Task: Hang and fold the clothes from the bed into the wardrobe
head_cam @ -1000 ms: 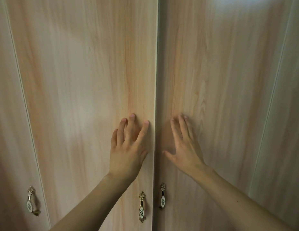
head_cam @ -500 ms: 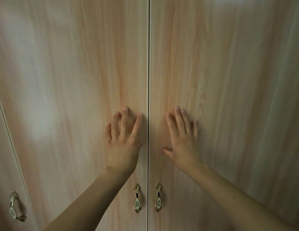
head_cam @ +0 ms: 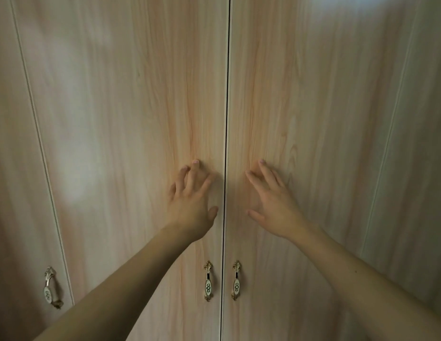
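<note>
Head view. The wardrobe (head_cam: 130, 99) fills the whole frame, seen close from the front. Its doors are faced in pale, pinkish-beige wood-grain laminate with long vertical streaks and a soft sheen; lighter reflections lie on the left door and at the top right. Two central doors meet at a thin dark vertical seam (head_cam: 226, 119), edged in a pale strip, and appear closed. A further door edge shows at the far left and another at the right.

Low on the centre doors, a pair of ornate brass handles with oval white inlays hang either side of the seam: the left centre handle (head_cam: 208, 281) and the right centre handle (head_cam: 236, 280). A third handle (head_cam: 50, 287) of the same pattern sits at the lower left.

The left hand (head_cam: 189, 205) is spread wide, fingertips on the left centre door just beside the seam, holding nothing. The right hand (head_cam: 273, 207) is likewise open, fingers splayed against the right centre door, holding nothing. Both bare forearms rise from the bottom edge, well above the handles.
</note>
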{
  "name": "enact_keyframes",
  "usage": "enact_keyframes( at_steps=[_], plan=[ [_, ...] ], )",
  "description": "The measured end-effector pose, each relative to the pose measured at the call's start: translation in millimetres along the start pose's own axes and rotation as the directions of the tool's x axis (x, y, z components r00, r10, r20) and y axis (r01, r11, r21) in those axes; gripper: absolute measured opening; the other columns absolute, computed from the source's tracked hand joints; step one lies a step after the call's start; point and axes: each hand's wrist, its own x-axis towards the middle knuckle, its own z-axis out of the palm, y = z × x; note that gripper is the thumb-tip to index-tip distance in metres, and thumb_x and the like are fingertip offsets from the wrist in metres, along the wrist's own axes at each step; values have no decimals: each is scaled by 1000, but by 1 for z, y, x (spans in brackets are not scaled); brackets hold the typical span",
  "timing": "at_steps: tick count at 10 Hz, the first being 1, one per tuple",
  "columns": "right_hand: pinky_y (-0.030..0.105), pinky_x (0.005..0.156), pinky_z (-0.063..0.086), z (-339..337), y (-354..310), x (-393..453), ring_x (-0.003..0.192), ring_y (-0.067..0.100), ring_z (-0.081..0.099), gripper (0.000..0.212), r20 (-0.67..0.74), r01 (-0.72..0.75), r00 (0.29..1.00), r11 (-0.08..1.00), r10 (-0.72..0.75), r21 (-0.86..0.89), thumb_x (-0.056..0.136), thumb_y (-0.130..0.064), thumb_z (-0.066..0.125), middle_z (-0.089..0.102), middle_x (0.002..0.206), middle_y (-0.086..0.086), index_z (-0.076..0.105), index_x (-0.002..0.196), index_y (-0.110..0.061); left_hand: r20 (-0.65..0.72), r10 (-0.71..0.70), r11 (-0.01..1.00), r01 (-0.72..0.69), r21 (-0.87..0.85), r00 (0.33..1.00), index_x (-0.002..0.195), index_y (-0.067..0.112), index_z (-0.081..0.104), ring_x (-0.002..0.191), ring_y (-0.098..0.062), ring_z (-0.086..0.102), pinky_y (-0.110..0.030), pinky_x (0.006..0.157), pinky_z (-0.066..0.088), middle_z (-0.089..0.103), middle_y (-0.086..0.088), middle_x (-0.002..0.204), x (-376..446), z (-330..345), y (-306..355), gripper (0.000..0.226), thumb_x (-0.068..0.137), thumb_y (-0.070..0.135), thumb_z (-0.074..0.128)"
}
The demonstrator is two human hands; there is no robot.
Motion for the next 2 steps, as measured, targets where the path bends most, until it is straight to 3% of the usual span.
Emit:
enact_keyframes(
  at_steps=[1,2],
  plan=[
    [46,116,30,-17,-1,-9,147,21,18,74,46,-26,999,995,22,101,91,-47,61,21,160,3,27,152,-22,85,-37,982,52,-182,996,150,27,32,146,-27,21,-48,114,31,22,2,161,-9,-20,-4,65,92,49,55],
    [44,110,36,-25,-7,-21,141,22,28,64,48,-78,996,991,74,105,92,-49,59,38,150,3,41,146,-20,172,-33,983,63,-173,985,144,28,42,139,-26,35,-47,110,35,41,3,152,-23,-35,-8,58,94,55,49]
  ],
)
